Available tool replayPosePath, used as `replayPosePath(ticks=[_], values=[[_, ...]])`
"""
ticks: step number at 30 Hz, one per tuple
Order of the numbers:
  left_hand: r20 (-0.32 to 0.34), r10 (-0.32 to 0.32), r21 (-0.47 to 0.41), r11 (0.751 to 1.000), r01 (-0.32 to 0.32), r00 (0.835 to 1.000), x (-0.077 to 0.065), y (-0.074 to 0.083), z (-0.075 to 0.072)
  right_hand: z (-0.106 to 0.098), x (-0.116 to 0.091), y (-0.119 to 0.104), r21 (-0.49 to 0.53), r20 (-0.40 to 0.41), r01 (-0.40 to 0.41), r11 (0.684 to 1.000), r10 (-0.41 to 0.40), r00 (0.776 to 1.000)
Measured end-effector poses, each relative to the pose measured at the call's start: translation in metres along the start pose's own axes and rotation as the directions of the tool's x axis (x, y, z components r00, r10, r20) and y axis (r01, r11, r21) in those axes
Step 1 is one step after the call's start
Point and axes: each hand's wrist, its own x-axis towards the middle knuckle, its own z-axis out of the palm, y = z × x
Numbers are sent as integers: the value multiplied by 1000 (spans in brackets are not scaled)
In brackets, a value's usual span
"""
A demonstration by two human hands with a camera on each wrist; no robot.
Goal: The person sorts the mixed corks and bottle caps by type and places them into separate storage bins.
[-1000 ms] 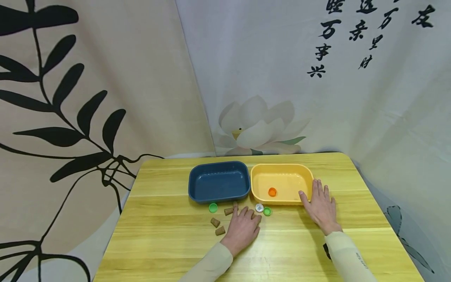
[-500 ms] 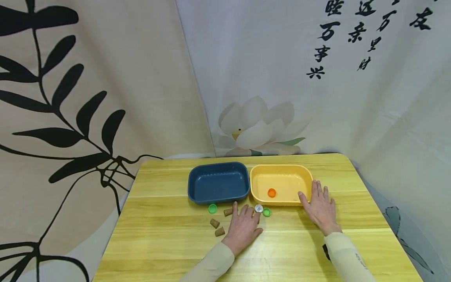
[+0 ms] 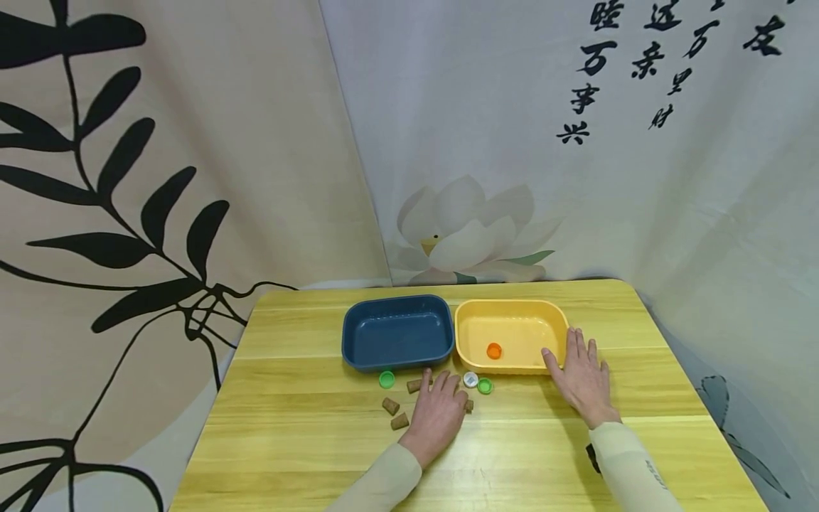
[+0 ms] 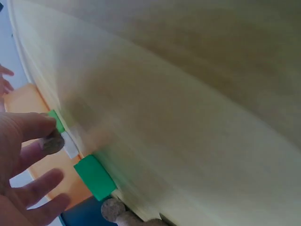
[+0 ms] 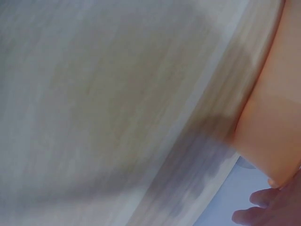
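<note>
My left hand (image 3: 438,416) pinches a cork stopper (image 4: 52,142) between thumb and index finger, its other fingers spread. In the head view that cork shows just right of the hand, close over the wooden table. Left of the hand lie more corks, one (image 3: 390,406) out in the open and another (image 3: 414,385) partly behind the fingertips. A white bottle cap (image 3: 470,380) and a green cap (image 3: 485,385) sit just beyond it. My right hand (image 3: 585,384) rests with straight fingers at the right end of the yellow tray (image 3: 553,364).
The yellow tray holds an orange cap (image 3: 494,350). A dark blue tray (image 3: 397,364) stands beside it on the left, with another green cap (image 3: 387,380) in front. The wooden table (image 3: 307,441) ends at a printed cloth backdrop (image 3: 269,178).
The left thumb has drawn in from its spread position, and the cork under the hand has come to be pinched. The right hand and both trays stay in place.
</note>
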Motion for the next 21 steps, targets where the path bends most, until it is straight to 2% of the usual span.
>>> replayPosePath(ticks=[7,11,16,21], values=[[-55,-4,-59,998,1,998,-11,-10,-11,2,0,2,7,-2,5,1000,-5,1000],[-42,-24,-71,997,21,999,-15,-18,-21,1,0,1,8,-4,8,1000,-8,1000],[-32,-72,-95,993,68,997,-14,-32,-35,1,-1,1,13,-6,6,1000,-6,1000],[-90,-135,-129,984,123,987,-8,-54,-42,2,-2,0,23,-11,9,1000,-8,1000]])
